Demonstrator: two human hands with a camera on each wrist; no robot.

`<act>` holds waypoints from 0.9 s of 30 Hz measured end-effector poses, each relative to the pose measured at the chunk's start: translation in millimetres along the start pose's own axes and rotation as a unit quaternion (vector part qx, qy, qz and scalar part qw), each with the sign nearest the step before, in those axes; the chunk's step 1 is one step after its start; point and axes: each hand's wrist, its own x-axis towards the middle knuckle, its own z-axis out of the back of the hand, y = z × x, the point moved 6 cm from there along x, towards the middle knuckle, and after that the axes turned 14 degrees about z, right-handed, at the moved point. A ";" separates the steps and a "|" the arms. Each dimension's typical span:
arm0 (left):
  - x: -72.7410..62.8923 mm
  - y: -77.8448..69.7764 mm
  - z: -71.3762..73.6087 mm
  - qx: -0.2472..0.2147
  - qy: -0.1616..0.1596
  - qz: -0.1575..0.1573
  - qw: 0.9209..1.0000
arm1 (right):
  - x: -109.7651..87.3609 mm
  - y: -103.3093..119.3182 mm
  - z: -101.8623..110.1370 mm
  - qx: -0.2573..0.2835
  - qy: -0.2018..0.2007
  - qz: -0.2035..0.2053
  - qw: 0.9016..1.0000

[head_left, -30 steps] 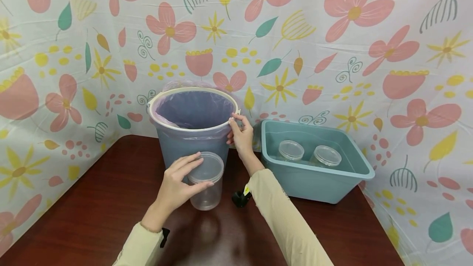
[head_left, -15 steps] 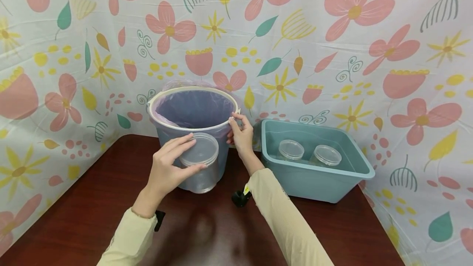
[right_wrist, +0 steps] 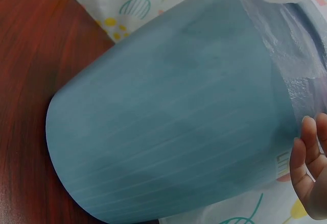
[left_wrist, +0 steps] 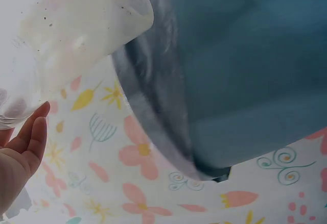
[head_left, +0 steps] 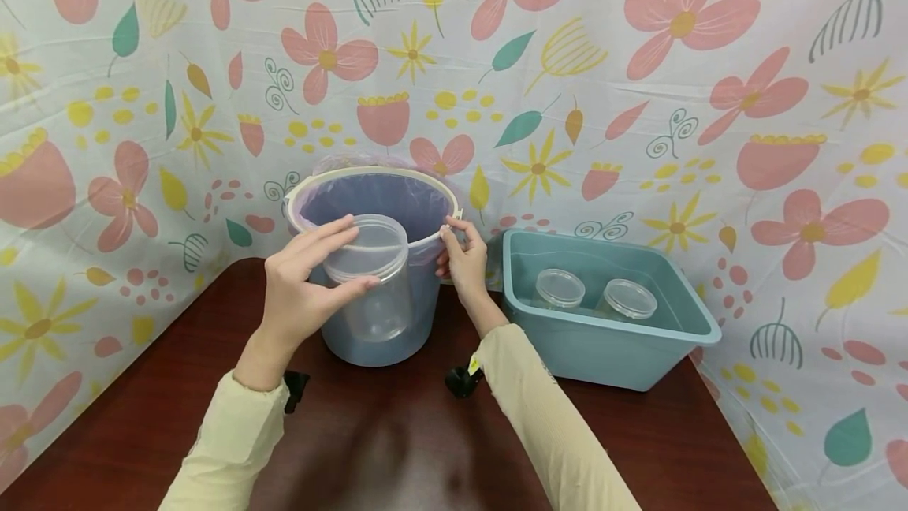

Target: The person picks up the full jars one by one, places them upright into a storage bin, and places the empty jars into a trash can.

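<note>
A clear plastic jar [head_left: 379, 302] hangs in the air before the front of a blue trash can [head_left: 418, 314]. My left hand [head_left: 301, 278] grips the jar near its top, thumb on the near side and fingers across the far side. In the left wrist view the see-through jar [left_wrist: 76, 35] overlaps the can's lined rim. A thin translucent bag [right_wrist: 286, 45] lines the can and folds over its edge under a cream ring [head_left: 369, 172]. At the right of that rim, my right hand [head_left: 464, 259] pinches the edge between thumb and fingers.
To the right stands a blue-green rectangular basin [head_left: 596, 353], holding two clear lidded jars [head_left: 560, 288]. Dark reddish wooden table [head_left: 397, 448] lies underneath. A flower-patterned cloth [head_left: 567, 101] hangs behind and at both sides.
My left hand has lifted the jar up and to the left, from low in front of the can to near its rim. The right hand stays at the rim.
</note>
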 end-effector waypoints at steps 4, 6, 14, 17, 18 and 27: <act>10.4 -4.6 3.9 -0.010 -0.010 -0.002 1.000 | 0.0 -2.2 -0.1 -0.011 -0.004 0.005 1.000; 16.6 -6.8 6.0 -0.014 -0.021 -0.001 1.000 | 0.1 -2.7 -0.3 -0.015 -0.004 0.007 1.000; 46.3 -10.4 11.1 -0.001 -0.113 0.008 0.994 | 0.0 -3.8 -0.5 0.000 0.001 0.006 1.000; 54.8 -8.5 10.8 -0.008 -0.138 0.025 0.990 | 0.2 -3.4 -0.8 0.005 0.004 0.011 1.000; 56.9 -7.6 10.2 -0.011 -0.143 0.030 0.989 | 0.2 -3.2 -0.8 0.007 0.004 0.012 1.000; 59.5 12.4 2.1 -0.017 -0.169 0.050 0.984 | -0.4 -1.0 -1.3 -0.005 -0.002 0.026 1.000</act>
